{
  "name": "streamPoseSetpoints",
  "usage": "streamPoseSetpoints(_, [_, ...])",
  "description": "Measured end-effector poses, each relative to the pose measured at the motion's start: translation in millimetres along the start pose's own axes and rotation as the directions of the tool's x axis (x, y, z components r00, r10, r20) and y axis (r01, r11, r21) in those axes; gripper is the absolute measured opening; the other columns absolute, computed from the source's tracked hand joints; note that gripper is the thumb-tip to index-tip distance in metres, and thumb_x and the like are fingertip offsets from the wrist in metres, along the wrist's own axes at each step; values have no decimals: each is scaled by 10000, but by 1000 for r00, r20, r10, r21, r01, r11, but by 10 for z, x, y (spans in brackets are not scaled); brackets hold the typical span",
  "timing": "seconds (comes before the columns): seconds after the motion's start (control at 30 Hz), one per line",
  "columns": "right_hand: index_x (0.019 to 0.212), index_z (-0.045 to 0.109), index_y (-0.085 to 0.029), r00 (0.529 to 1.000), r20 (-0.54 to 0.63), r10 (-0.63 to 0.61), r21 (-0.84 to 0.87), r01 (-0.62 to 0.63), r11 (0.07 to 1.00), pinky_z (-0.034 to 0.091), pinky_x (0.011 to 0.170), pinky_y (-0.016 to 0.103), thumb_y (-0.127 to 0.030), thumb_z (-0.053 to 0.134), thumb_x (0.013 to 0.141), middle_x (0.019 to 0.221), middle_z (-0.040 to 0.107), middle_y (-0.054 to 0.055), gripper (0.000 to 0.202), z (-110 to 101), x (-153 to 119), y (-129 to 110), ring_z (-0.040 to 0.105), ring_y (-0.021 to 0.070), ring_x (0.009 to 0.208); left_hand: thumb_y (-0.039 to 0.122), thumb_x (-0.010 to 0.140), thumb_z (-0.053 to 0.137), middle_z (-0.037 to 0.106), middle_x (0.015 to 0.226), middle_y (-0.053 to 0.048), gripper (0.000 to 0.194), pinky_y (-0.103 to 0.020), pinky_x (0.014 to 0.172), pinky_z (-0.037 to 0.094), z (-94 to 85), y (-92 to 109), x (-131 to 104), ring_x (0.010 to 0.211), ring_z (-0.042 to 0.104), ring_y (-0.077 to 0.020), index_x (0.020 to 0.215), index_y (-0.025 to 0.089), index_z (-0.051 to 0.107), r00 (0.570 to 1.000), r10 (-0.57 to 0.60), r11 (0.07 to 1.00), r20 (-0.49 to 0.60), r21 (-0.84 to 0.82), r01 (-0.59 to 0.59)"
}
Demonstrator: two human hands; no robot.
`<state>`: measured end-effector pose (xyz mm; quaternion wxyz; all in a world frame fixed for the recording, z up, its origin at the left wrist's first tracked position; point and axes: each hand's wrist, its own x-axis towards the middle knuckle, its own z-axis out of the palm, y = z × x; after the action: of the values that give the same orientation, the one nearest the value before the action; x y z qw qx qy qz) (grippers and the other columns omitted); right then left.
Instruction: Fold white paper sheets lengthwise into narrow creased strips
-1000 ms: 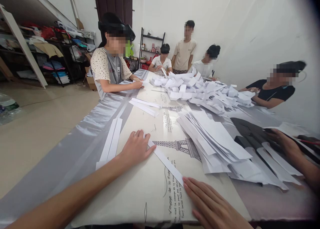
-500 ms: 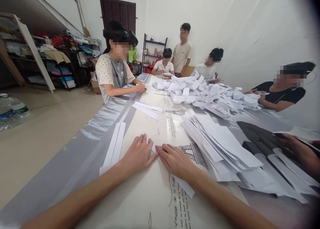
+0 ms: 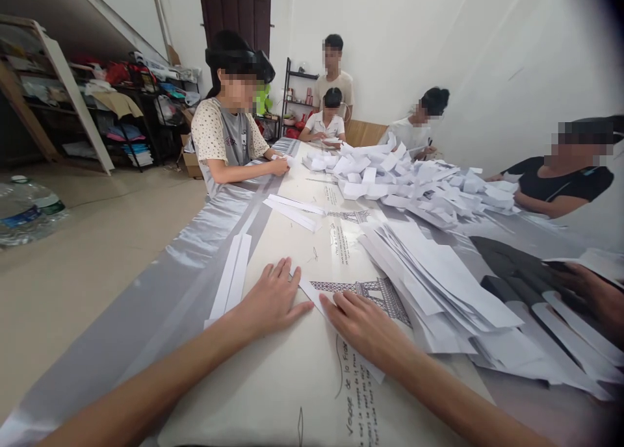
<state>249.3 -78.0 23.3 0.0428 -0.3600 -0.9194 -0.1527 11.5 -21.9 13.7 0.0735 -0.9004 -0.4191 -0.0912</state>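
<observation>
A narrow white paper strip [image 3: 312, 293] lies slantwise on the printed table cover [image 3: 244, 395], partly under both of my hands. My left hand [image 3: 277, 297] rests flat on its upper end, fingers and thumb spread. My right hand [image 3: 358, 320] lies palm down over its lower part, fingers apart and slightly bent, thumb side toward the left hand. The strip's far end shows beneath my right wrist. Left of my left hand lie long folded white strips [image 3: 233, 275]. More strips [image 3: 295, 212] lie further up the table.
A stack of white paper sheets [image 3: 433, 271] lies to the right, with a large heap of folded paper [image 3: 390, 174] behind it. A person [image 3: 238, 128] works at the left edge; others are around the far and right sides. Another person's hand [image 3: 592, 294] is at the right.
My right hand has shifted slightly right and down, away from my left hand, so more of the strip shows between them. The view has shifted a little. The standing person appears further left.
</observation>
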Motion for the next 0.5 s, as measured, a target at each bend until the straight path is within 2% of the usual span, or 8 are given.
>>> streamPoseSetpoints(0.1, [1407, 426, -71, 998, -26, -58, 15, 58, 998, 574, 725, 396, 55, 380, 908, 1043, 663, 127, 517, -31, -211, -11, 629, 251, 867, 573, 1034, 305, 492, 1464, -267, 655, -494, 1068, 358, -20, -20, -8, 1394, 434, -373, 1392, 64, 511, 1000, 5, 1000, -28, -2, -5])
streamPoseSetpoints(0.2, [1402, 425, -48, 997, -31, -64, 49, 66, 997, 566, 681, 380, 36, 381, 929, 1011, 672, 126, 482, -73, -404, -49, 642, 242, 815, 442, 1075, 259, 593, 1364, -212, 508, -460, 1019, 393, -21, -1, 43, 1343, 491, -323, 1263, 120, 604, 997, -16, 1000, -77, -7, 15])
streamPoseSetpoints(0.3, [1369, 458, -52, 999, -32, -43, 88, 45, 995, 535, 624, 353, 31, 353, 950, 940, 674, 101, 440, -130, -484, -66, 650, 219, 756, 477, 1060, 312, 672, 1210, -191, 494, -454, 975, 414, 2, 54, 118, 1223, 574, -320, 1103, 130, 660, 991, -83, 997, -109, -4, 83])
streamPoseSetpoints(0.33, [1321, 504, -72, 999, -24, -29, 110, 31, 993, 517, 604, 341, 3, 355, 972, 904, 670, 84, 387, -153, -469, -55, 644, 206, 726, 519, 1040, 351, 680, 1182, -198, 509, -464, 972, 412, 13, 74, 138, 1182, 594, -327, 1104, 118, 657, 987, -108, 994, -123, 5, 110])
streamPoseSetpoints(0.4, [1095, 625, -135, 1000, 19, 12, 173, -15, 985, 462, 554, 314, -101, 376, 1022, 797, 639, 41, 262, -197, -366, -5, 605, 175, 641, 585, 997, 418, 686, 1162, -216, 580, -485, 984, 397, 33, 108, 159, 1134, 614, -335, 1213, 83, 611, 979, -138, 990, -150, 22, 143])
streamPoseSetpoints(0.47, [794, 629, -181, 996, 67, 62, 240, -77, 968, 388, 510, 289, -214, 394, 1048, 685, 571, 9, 347, -216, -165, 72, 532, 142, 557, 595, 982, 442, 683, 1182, -230, 659, -490, 996, 384, 45, 128, 158, 1144, 613, -336, 1348, 51, 517, 975, -153, 987, -158, 22, 159])
streamPoseSetpoints(0.5, [711, 603, -185, 994, 67, 90, 269, -105, 957, 362, 504, 281, -241, 391, 1053, 660, 544, 4, 407, -209, -37, 113, 504, 130, 541, 590, 981, 446, 680, 1195, -234, 684, -486, 1004, 378, 47, 132, 152, 1159, 610, -334, 1387, 41, 477, 975, -161, 986, -156, 13, 165])
